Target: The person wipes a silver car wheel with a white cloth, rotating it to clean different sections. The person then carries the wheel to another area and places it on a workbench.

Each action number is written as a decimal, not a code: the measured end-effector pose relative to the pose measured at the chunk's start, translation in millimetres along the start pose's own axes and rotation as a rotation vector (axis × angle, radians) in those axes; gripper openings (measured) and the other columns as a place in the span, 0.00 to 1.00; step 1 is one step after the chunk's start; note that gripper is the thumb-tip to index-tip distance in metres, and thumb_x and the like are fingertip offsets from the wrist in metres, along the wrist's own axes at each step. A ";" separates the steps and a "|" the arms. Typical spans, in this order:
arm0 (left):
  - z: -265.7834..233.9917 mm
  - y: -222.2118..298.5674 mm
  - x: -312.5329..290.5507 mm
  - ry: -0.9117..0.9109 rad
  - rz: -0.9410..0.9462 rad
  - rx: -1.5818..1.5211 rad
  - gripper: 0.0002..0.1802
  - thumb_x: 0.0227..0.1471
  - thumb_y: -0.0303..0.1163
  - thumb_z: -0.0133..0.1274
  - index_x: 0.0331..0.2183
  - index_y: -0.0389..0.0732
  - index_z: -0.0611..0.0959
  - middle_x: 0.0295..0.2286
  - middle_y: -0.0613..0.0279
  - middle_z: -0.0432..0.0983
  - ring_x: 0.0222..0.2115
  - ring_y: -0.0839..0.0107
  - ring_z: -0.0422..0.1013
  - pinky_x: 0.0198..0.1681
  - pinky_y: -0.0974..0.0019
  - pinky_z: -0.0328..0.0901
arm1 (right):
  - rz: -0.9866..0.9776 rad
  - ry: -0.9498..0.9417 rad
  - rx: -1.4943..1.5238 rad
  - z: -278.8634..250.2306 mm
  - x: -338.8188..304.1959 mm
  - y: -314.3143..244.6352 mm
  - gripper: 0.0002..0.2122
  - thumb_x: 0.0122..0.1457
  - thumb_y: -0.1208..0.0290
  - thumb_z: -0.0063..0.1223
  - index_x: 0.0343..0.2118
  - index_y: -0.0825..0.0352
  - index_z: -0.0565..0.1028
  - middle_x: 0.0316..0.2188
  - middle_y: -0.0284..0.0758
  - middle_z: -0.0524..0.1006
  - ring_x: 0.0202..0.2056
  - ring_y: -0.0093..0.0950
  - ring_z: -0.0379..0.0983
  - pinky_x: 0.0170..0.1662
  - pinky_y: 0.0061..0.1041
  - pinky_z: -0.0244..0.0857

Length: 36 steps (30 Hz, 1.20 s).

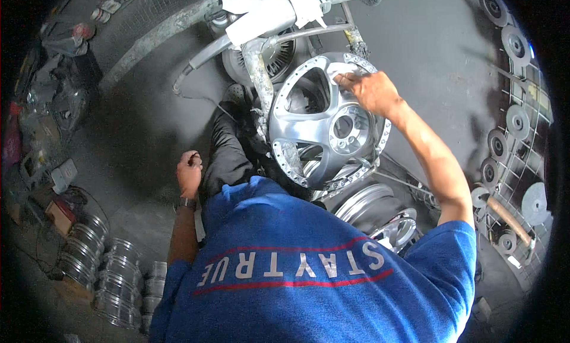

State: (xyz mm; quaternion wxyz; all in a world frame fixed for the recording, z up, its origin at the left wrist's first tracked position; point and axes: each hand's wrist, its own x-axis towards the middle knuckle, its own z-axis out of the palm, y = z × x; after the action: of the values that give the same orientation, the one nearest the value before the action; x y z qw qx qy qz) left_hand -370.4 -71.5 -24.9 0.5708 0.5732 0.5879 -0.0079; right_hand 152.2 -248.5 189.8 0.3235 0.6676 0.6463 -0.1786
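A silver alloy wheel (297, 129) with wide spokes is held tilted in front of me, against a worn metal pipe stand (259, 76). My right hand (373, 92) reaches across to its upper spoke. The fingers are closed on a white piece of cloth or paper (343, 68) and press it to the metal. Grey smudges show on the wheel's lower left rim. My left hand (190, 171) hangs beside my left leg, away from the wheel, with its fingers curled. A dark spot shows among those fingers, and whether they hold anything is unclear.
White cloth or paper (261, 16) wraps the stand's top. Another wheel (279, 61) sits behind the stand, and more wheels (371, 206) lie near my right side. Metal rings (119, 283) are stacked at lower left. Discs (518, 122) hang on a wire rack at right.
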 end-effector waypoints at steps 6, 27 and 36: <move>23.0 -17.6 -14.7 -0.039 0.060 -0.018 0.11 0.64 0.30 0.55 0.45 0.36 0.84 0.31 0.60 0.83 0.27 0.73 0.78 0.35 0.66 0.73 | 0.006 -0.112 0.022 23.0 -52.7 -69.6 0.33 0.64 0.68 0.46 0.75 0.50 0.60 0.61 0.31 0.79 0.35 0.27 0.86 0.36 0.33 0.77; 26.9 -33.3 -38.5 0.065 0.055 -0.032 0.11 0.62 0.32 0.57 0.43 0.37 0.86 0.31 0.56 0.85 0.31 0.67 0.79 0.38 0.62 0.72 | 0.301 0.167 0.554 12.9 -35.1 -166.9 0.32 0.55 0.75 0.54 0.67 0.56 0.71 0.49 0.47 0.83 0.42 0.45 0.85 0.46 0.47 0.78; 45.2 -72.0 -41.3 0.103 0.109 -0.070 0.11 0.64 0.30 0.55 0.45 0.34 0.84 0.33 0.63 0.81 0.31 0.76 0.76 0.36 0.68 0.73 | 0.204 0.245 0.593 -23.0 -1.4 -210.2 0.37 0.53 0.76 0.56 0.70 0.56 0.67 0.42 0.52 0.84 0.41 0.49 0.83 0.48 0.49 0.76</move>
State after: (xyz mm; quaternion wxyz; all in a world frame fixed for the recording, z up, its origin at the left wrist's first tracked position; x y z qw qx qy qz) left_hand -402.4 -153.6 -59.0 0.5592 0.5835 0.5843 0.0730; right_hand -57.7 -243.8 165.2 0.0515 0.8104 0.5302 -0.2440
